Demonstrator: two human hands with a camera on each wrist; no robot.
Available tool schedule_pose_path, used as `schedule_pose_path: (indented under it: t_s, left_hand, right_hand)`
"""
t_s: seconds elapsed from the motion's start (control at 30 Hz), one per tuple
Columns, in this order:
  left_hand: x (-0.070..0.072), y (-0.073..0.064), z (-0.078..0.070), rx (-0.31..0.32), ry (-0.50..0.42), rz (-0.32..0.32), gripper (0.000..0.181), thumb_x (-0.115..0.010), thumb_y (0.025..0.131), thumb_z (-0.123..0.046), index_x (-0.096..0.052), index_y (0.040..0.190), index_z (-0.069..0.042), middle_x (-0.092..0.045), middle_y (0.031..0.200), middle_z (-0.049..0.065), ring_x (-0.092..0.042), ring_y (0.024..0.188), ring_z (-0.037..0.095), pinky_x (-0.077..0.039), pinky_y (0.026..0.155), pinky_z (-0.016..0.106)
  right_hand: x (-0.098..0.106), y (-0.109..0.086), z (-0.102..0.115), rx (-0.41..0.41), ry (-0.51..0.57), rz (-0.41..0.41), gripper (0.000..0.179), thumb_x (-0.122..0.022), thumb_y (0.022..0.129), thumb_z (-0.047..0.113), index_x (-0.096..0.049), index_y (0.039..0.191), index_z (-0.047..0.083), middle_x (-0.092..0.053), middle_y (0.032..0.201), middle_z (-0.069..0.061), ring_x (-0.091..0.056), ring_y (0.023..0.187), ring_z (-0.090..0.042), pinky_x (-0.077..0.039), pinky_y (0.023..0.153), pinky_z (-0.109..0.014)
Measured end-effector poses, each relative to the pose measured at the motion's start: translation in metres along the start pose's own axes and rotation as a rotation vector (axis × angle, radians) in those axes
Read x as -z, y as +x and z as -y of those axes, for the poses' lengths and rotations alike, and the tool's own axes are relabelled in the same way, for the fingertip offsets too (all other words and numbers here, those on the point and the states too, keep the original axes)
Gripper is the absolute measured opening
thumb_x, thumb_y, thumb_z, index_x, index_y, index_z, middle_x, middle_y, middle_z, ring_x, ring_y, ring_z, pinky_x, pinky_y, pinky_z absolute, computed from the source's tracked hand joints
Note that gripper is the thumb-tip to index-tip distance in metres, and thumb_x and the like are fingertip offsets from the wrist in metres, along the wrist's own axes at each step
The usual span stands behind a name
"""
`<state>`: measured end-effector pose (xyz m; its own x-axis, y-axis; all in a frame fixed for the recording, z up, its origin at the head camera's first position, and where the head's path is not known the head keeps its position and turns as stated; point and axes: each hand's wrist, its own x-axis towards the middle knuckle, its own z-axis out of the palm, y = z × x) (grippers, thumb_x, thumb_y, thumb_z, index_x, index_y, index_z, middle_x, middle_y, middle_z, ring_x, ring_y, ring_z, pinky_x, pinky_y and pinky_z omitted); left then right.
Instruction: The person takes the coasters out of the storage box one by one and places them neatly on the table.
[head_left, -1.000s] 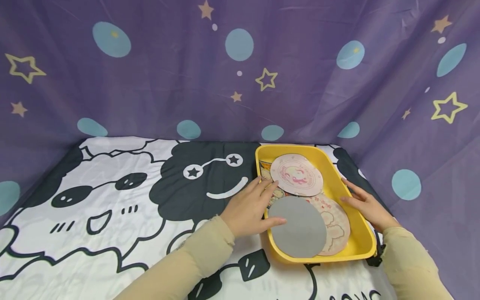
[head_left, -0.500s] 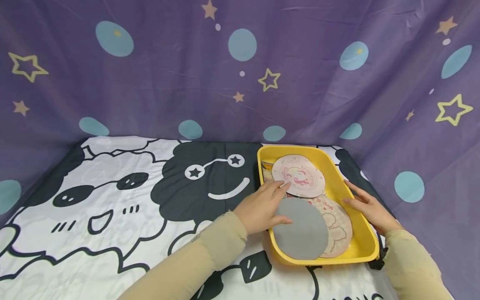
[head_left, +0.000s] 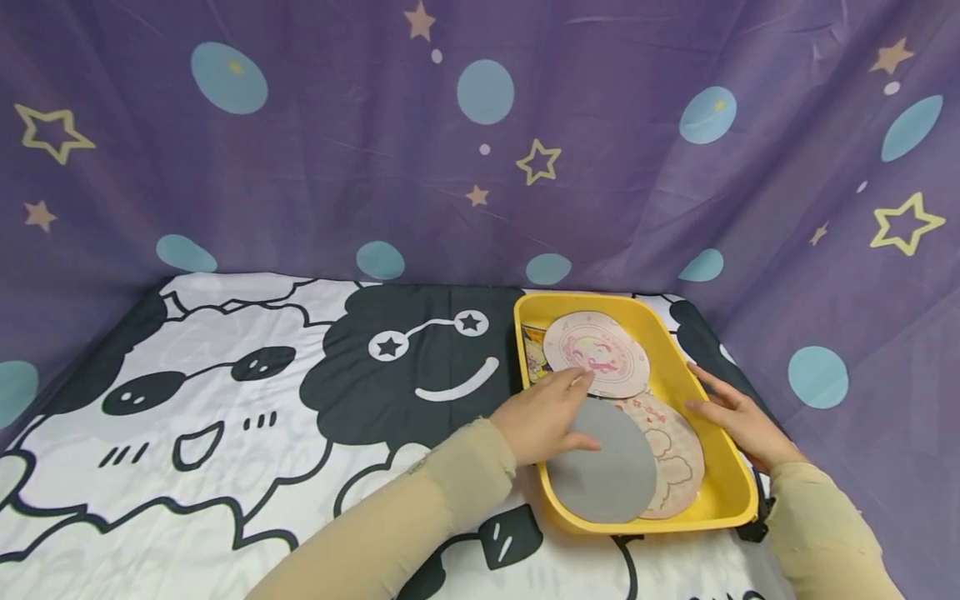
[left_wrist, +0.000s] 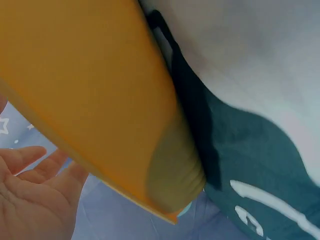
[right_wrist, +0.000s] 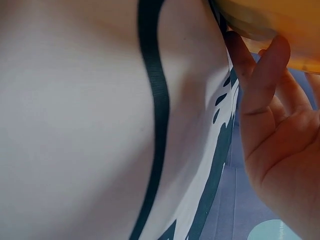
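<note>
A yellow plastic tray [head_left: 731,487] holds several flat round pads. The pink one with a printed figure [head_left: 596,343] lies at the back, a plain grey one [head_left: 603,483] at the front left. Partly under the grey pad is a pink pad with a line drawing [head_left: 678,458]. My left hand [head_left: 543,417] reaches across the tray's left rim with relaxed fingers, over the grey pad; its fingertips overlap the pink pad's near edge. My right hand [head_left: 750,425] lies along the right rim, fingers fairly straight and touching the tray's side, seen close in the right wrist view.
A colourful printed item [head_left: 535,354] shows beneath the pads at the tray's left side. The tray stands toward the right of a table covered by a black-and-white cartoon sheep cloth [head_left: 247,450]. A purple curtain [head_left: 337,167] with stars hangs behind.
My left hand has moved right, further over the tray, uncovering more of the printed item at the left. My right hand stays at the right rim.
</note>
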<state>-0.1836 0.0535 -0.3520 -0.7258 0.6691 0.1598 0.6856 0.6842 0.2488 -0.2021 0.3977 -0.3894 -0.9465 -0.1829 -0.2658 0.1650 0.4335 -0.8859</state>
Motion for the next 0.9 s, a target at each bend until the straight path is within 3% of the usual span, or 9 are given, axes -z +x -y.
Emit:
schedule_pose_path:
  t_s: [0.13,0.23,0.53,0.73,0.9]
  left_hand:
    - [-0.003,0.004,-0.003,0.03,-0.068,0.053,0.084,-0.067,0.09,-0.052,-0.036,0.152,-0.004,-0.041,0.155,0.01,-0.044,0.141,0.023,-0.036,0.118,0.032]
    - [-0.006,0.005,-0.005,0.037,-0.066,0.081,0.082,-0.065,0.091,-0.052,-0.036,0.152,-0.004,-0.042,0.154,0.01,-0.044,0.14,0.023,-0.036,0.118,0.032]
    - [-0.016,0.006,-0.008,0.042,0.08,0.047,0.073,-0.064,0.094,-0.048,-0.043,0.148,-0.004,-0.051,0.147,0.01,-0.051,0.135,0.02,-0.041,0.115,0.029]
    - [-0.017,0.01,-0.01,0.071,0.11,0.075,0.073,-0.064,0.094,-0.048,-0.043,0.149,-0.005,-0.052,0.145,0.009,-0.053,0.132,0.019,-0.044,0.111,0.029]
    - [-0.023,0.015,-0.011,0.058,0.199,0.069,0.067,-0.065,0.094,-0.044,-0.047,0.146,-0.005,-0.059,0.138,0.008,-0.059,0.124,0.019,-0.05,0.105,0.027]
  right_hand:
    - [-0.001,0.0,-0.001,-0.006,0.025,0.006,0.073,-0.056,0.102,0.03,-0.013,0.16,0.029,-0.062,0.115,0.025,-0.068,0.1,-0.003,-0.06,0.085,-0.028]
    - [-0.001,-0.001,-0.001,-0.007,0.034,0.009,0.073,-0.056,0.102,0.03,-0.012,0.16,0.028,-0.062,0.116,0.024,-0.068,0.101,-0.004,-0.06,0.086,-0.029]
    - [-0.002,0.0,-0.001,-0.01,0.064,0.001,0.073,-0.056,0.102,0.03,-0.012,0.16,0.029,-0.062,0.115,0.022,-0.068,0.101,-0.006,-0.06,0.086,-0.031]
    - [-0.003,-0.001,-0.001,-0.025,0.07,-0.001,0.074,-0.056,0.102,0.031,-0.011,0.16,0.028,-0.062,0.113,0.02,-0.069,0.1,-0.008,-0.06,0.086,-0.032]
    - [-0.003,0.0,-0.001,-0.028,0.082,-0.001,0.074,-0.056,0.101,0.031,-0.011,0.16,0.028,-0.063,0.113,0.02,-0.069,0.1,-0.008,-0.061,0.086,-0.033]
